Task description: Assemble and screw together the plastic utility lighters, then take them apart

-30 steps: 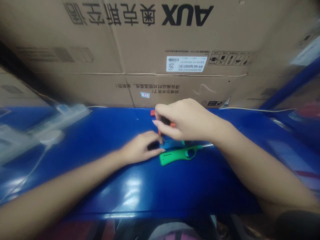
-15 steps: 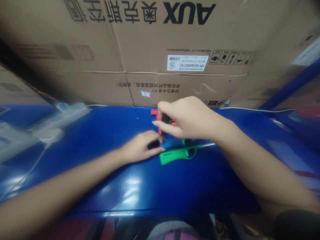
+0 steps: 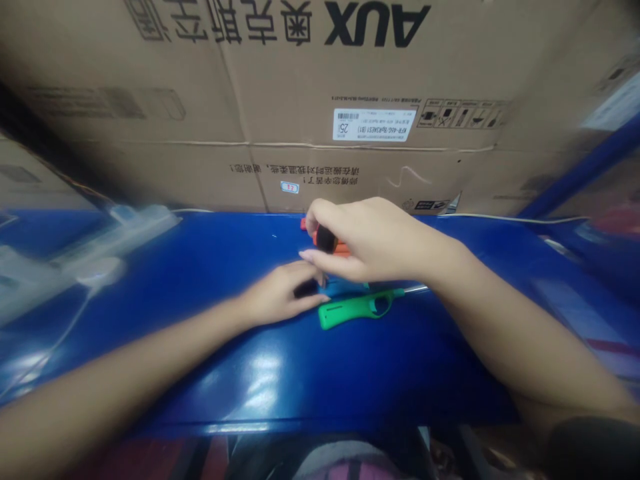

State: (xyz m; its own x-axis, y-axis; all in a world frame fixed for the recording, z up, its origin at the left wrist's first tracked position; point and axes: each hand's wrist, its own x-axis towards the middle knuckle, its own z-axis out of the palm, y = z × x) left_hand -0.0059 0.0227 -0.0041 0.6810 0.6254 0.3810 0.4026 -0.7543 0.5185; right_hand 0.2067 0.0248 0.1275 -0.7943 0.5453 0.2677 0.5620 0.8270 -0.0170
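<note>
Head view: our right hand [image 3: 373, 241] is closed around a screwdriver [image 3: 327, 240] with a black-and-orange handle, held over the blue casing [image 3: 347, 287]; the tip is hidden. Against half a second ago, the handle sits rolled slightly left in the fingers and more orange shows; hand position is otherwise unchanged. Our left hand [image 3: 280, 299] stays half-curled, fingertips pinning the casing's left end to the blue table [image 3: 210, 280]. A green casing [image 3: 357, 309] lies just beside it, unmoved. A cardboard box [image 3: 280, 153] stands behind.
</note>
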